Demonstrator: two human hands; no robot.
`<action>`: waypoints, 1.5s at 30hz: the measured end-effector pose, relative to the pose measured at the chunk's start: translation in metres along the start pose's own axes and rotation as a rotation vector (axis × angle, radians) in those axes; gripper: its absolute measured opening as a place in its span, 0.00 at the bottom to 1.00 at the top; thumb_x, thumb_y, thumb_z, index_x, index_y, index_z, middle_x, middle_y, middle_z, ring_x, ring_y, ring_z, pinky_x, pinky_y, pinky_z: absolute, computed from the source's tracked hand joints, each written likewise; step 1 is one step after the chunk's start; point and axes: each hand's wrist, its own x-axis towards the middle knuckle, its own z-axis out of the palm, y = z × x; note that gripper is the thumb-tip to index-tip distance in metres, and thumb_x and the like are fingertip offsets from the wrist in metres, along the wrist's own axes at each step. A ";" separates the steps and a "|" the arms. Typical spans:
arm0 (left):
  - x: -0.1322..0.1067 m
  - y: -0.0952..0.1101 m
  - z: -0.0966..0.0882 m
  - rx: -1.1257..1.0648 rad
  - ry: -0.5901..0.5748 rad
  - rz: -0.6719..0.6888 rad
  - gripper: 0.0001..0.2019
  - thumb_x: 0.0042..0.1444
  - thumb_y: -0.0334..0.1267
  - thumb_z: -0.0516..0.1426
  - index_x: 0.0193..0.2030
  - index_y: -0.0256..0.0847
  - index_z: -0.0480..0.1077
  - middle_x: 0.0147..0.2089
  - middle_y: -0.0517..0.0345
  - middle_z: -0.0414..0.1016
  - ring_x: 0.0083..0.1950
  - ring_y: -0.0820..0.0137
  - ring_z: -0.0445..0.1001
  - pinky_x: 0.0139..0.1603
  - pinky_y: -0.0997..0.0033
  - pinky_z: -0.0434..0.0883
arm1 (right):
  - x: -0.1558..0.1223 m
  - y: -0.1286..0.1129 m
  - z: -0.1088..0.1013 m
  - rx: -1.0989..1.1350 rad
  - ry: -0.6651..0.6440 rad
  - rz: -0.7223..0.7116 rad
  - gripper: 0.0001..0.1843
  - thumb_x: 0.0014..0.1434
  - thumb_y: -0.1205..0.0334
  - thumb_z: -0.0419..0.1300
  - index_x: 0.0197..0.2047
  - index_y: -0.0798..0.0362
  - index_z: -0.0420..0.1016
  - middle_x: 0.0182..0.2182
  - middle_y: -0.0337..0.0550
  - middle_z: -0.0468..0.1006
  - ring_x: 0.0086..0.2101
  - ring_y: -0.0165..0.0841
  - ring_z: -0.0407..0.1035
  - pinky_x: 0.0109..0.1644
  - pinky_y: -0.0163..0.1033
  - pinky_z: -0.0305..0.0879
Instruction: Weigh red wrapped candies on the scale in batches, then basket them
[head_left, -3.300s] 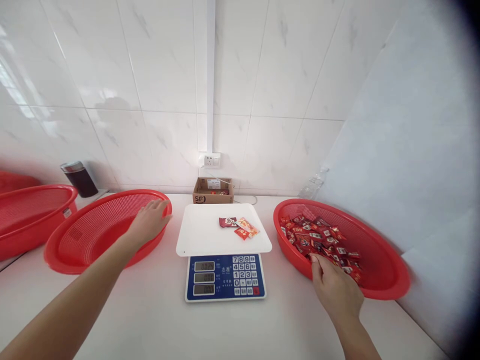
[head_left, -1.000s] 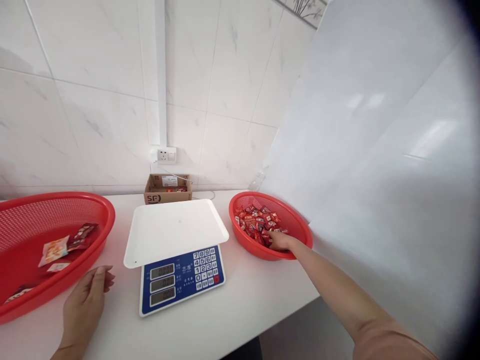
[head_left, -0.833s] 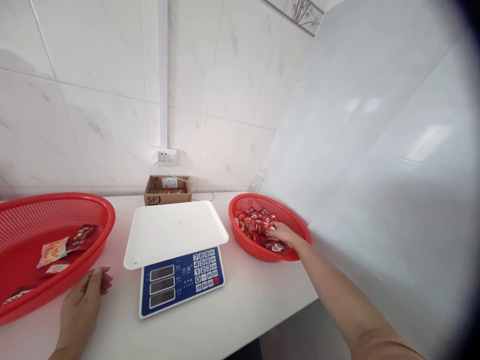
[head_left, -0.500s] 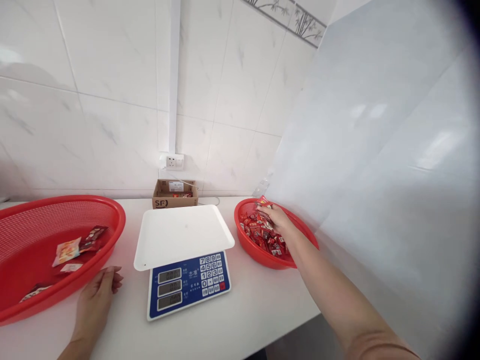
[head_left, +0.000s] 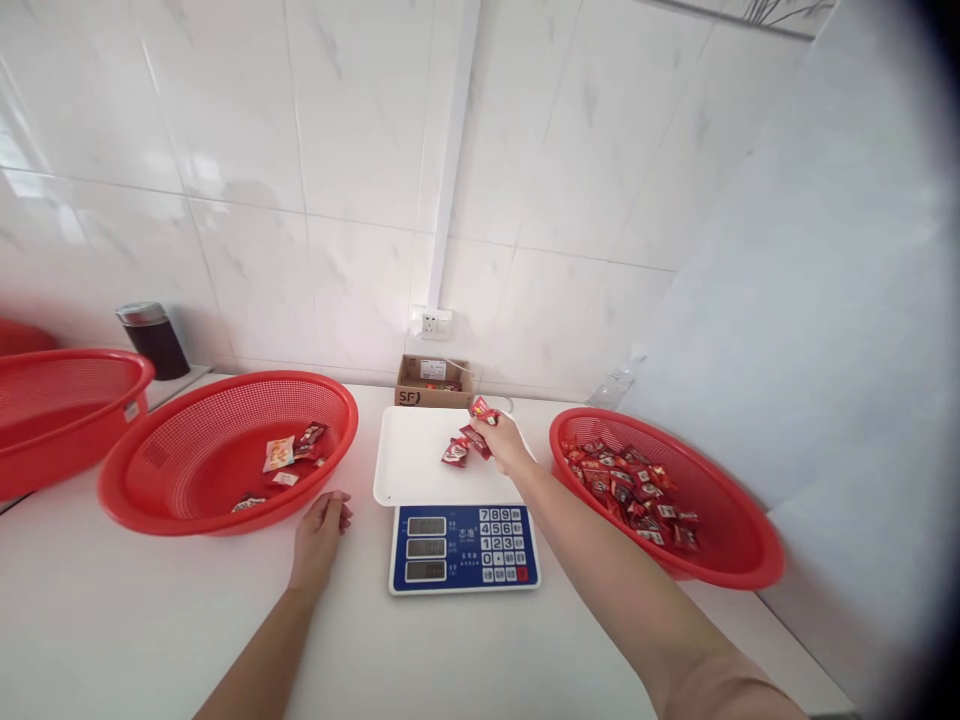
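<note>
Over the white weighing tray [head_left: 405, 470] of the digital scale [head_left: 465, 550], my right hand [head_left: 501, 440] is closed around several small red snack packets [head_left: 484, 410]. Another red packet [head_left: 455, 452] lies on the tray just left of my fingers. My left hand [head_left: 319, 540] rests on the table between the scale and the left red basket [head_left: 225, 400], its fingers curled loosely with nothing visible in them. To the right stands a red basket [head_left: 735, 540] with a heap of red packets [head_left: 630, 490].
The left basket holds a few packets, one pale orange [head_left: 280, 454]. Farther left is another red basket [head_left: 67, 440], with a dark jar [head_left: 154, 340] behind it. A cardboard box [head_left: 433, 385] stands behind the scale, below a wall socket [head_left: 431, 322]. Clear plastic [head_left: 615, 385] lies behind the right basket.
My right hand has moved left from the right basket to above the scale's tray, carrying packets. A red packet now lies on the tray. The view has turned left; my left hand stays on the table.
</note>
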 end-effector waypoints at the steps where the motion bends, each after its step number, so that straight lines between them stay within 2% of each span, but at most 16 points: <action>1: 0.000 0.000 0.000 -0.001 -0.004 0.000 0.23 0.46 0.59 0.51 0.32 0.39 0.69 0.24 0.60 0.68 0.26 0.72 0.67 0.28 0.71 0.67 | -0.002 -0.001 0.001 0.000 0.002 0.003 0.15 0.42 0.59 0.64 0.31 0.52 0.64 0.22 0.35 0.72 0.22 0.28 0.69 0.24 0.33 0.65; 4: 0.000 -0.001 0.001 0.002 -0.020 -0.003 0.23 0.47 0.59 0.51 0.32 0.39 0.69 0.24 0.61 0.68 0.26 0.72 0.67 0.28 0.71 0.67 | -0.009 -0.009 0.001 0.019 -0.040 0.018 0.16 0.41 0.60 0.65 0.33 0.53 0.66 0.23 0.36 0.73 0.23 0.28 0.69 0.25 0.33 0.66; 8: 0.001 -0.001 0.001 0.023 -0.040 -0.010 0.22 0.48 0.58 0.51 0.32 0.39 0.70 0.25 0.61 0.68 0.27 0.72 0.67 0.29 0.71 0.66 | -0.017 -0.023 -0.003 0.006 -0.213 0.089 0.16 0.41 0.60 0.67 0.33 0.53 0.67 0.21 0.35 0.72 0.20 0.27 0.67 0.23 0.32 0.64; 14: 0.002 -0.002 0.000 0.048 -0.066 -0.011 0.21 0.49 0.57 0.50 0.33 0.39 0.70 0.26 0.60 0.68 0.27 0.71 0.67 0.29 0.71 0.66 | -0.024 -0.032 -0.015 -0.138 -0.379 0.127 0.15 0.44 0.59 0.65 0.34 0.53 0.68 0.21 0.35 0.73 0.17 0.26 0.65 0.18 0.31 0.61; 21: 0.002 -0.004 0.001 0.056 -0.078 -0.015 0.21 0.50 0.57 0.50 0.34 0.39 0.69 0.26 0.60 0.68 0.28 0.72 0.67 0.30 0.72 0.66 | -0.021 -0.030 -0.028 -0.294 -0.330 0.062 0.13 0.48 0.57 0.62 0.36 0.53 0.69 0.20 0.35 0.73 0.17 0.28 0.66 0.18 0.31 0.59; 25: 0.002 -0.005 0.001 0.060 -0.083 -0.017 0.21 0.49 0.57 0.50 0.34 0.39 0.69 0.26 0.60 0.68 0.28 0.72 0.67 0.30 0.71 0.67 | -0.021 -0.035 -0.030 -0.400 -0.255 -0.029 0.12 0.47 0.58 0.63 0.37 0.52 0.72 0.24 0.37 0.76 0.21 0.28 0.68 0.22 0.31 0.62; 31: 0.001 -0.002 0.001 0.069 -0.082 -0.012 0.22 0.48 0.58 0.51 0.33 0.39 0.70 0.26 0.60 0.69 0.28 0.71 0.67 0.31 0.71 0.67 | -0.024 -0.035 -0.022 -0.497 -0.378 -0.041 0.14 0.45 0.58 0.65 0.37 0.52 0.74 0.33 0.41 0.78 0.30 0.32 0.71 0.30 0.32 0.65; 34: 0.000 0.000 0.001 0.072 -0.081 -0.011 0.21 0.49 0.57 0.51 0.33 0.39 0.69 0.26 0.60 0.69 0.28 0.71 0.67 0.31 0.70 0.67 | -0.024 -0.034 -0.023 -0.615 -0.340 -0.081 0.18 0.41 0.59 0.67 0.38 0.52 0.76 0.37 0.42 0.78 0.32 0.31 0.70 0.32 0.32 0.64; 37: 0.000 0.000 0.001 0.073 -0.088 -0.006 0.22 0.49 0.58 0.51 0.33 0.39 0.70 0.26 0.59 0.69 0.28 0.71 0.67 0.31 0.70 0.67 | -0.023 -0.035 -0.028 -0.642 -0.306 -0.052 0.17 0.43 0.58 0.65 0.39 0.52 0.76 0.29 0.40 0.77 0.23 0.27 0.67 0.24 0.31 0.61; 40: 0.001 -0.002 0.001 0.076 -0.092 -0.004 0.22 0.48 0.58 0.51 0.33 0.39 0.70 0.26 0.59 0.69 0.28 0.71 0.67 0.31 0.70 0.67 | -0.023 -0.039 -0.034 -0.631 -0.300 -0.040 0.11 0.47 0.57 0.63 0.34 0.52 0.76 0.20 0.36 0.74 0.14 0.23 0.59 0.16 0.30 0.52; 45: 0.001 -0.001 0.002 0.088 -0.092 -0.011 0.22 0.48 0.57 0.51 0.33 0.39 0.70 0.26 0.59 0.69 0.28 0.71 0.67 0.31 0.70 0.67 | -0.026 -0.041 -0.036 -0.638 -0.246 -0.092 0.08 0.47 0.58 0.62 0.30 0.52 0.76 0.17 0.35 0.71 0.14 0.22 0.58 0.16 0.29 0.50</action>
